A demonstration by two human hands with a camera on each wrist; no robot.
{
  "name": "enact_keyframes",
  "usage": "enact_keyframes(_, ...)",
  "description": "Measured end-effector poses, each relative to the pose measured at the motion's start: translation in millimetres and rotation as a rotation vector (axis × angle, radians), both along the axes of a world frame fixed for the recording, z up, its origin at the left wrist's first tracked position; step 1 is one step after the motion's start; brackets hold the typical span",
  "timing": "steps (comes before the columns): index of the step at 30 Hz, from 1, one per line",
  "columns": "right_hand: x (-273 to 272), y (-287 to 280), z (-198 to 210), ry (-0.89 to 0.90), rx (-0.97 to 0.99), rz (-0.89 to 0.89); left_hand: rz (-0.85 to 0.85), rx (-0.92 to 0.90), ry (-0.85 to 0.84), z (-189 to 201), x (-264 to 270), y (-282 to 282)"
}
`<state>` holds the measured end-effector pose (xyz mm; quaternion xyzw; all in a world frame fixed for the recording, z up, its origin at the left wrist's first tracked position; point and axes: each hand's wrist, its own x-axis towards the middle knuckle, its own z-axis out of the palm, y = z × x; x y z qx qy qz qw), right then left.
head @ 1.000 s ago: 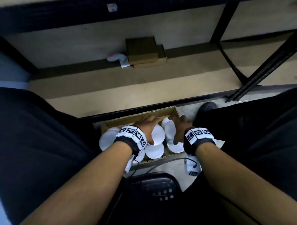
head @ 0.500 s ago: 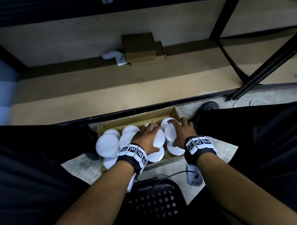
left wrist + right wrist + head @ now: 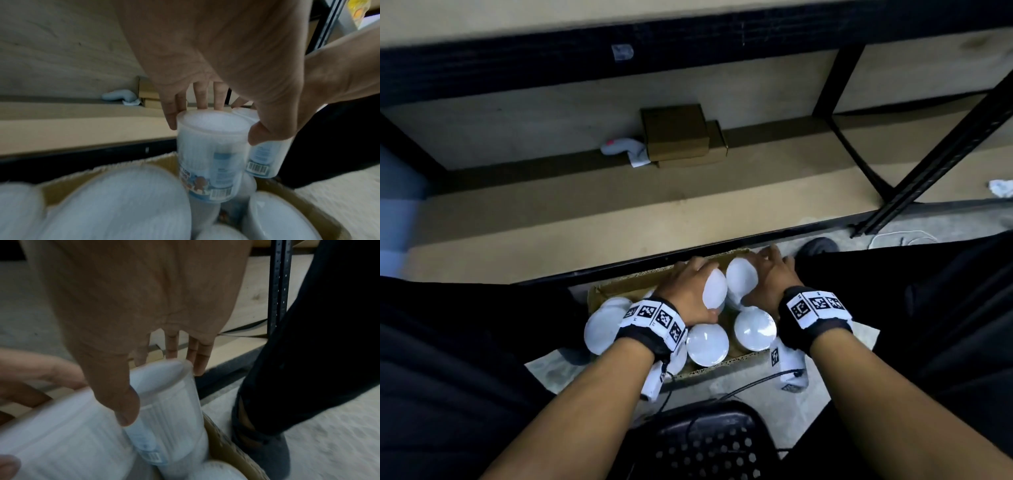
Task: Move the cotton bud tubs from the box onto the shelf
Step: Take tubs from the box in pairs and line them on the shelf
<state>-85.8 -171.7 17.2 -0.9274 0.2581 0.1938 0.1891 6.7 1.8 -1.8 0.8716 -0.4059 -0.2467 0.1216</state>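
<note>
A brown cardboard box [image 3: 619, 286] on the floor between my legs holds several white-lidded cotton bud tubs [image 3: 707, 344]. My left hand [image 3: 688, 291] grips one tub [image 3: 714, 289] by its lid rim, lifted partly above the others; in the left wrist view this tub [image 3: 211, 154] shows a blue label and barcode under the left hand [image 3: 209, 120]. My right hand [image 3: 767, 277] grips a second tub [image 3: 741, 279] beside it, also raised; this tub [image 3: 170, 402] shows under the right hand [image 3: 162, 386]. The wooden shelf [image 3: 585, 219] lies just beyond the box.
Two stacked small cardboard boxes [image 3: 678, 135] and a white object [image 3: 623, 147] sit at the back of the shelf. Black metal uprights [image 3: 935, 161] stand at the right. A black perforated stool [image 3: 705, 445] is under me, with cables [image 3: 750, 387] on the floor.
Both hands have closed round a tub each and raised them out of the box, tilting them; before they rested on the lids. The view has shifted slightly.
</note>
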Motion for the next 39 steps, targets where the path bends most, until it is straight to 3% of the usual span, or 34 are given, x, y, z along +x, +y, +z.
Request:
enact_keyframes(11, 2.8, -22.3, 112.5, -0.245, 0.0, 0.027, -0.13, -0.136, -0.127, 118.4, 33.7, -5.8)
enact_keyframes(29, -5.3, -30.2, 293.2, -0.875, 0.012, 0.074, -0.273, -0.321, -0.418, 338.3, 57.5, 4.6)
enact_keyframes(39, 29.1, -47.0, 359.0, -0.965, -0.013, 0.066, -0.284, -0.38, -0.444, 404.1, 82.4, -9.0)
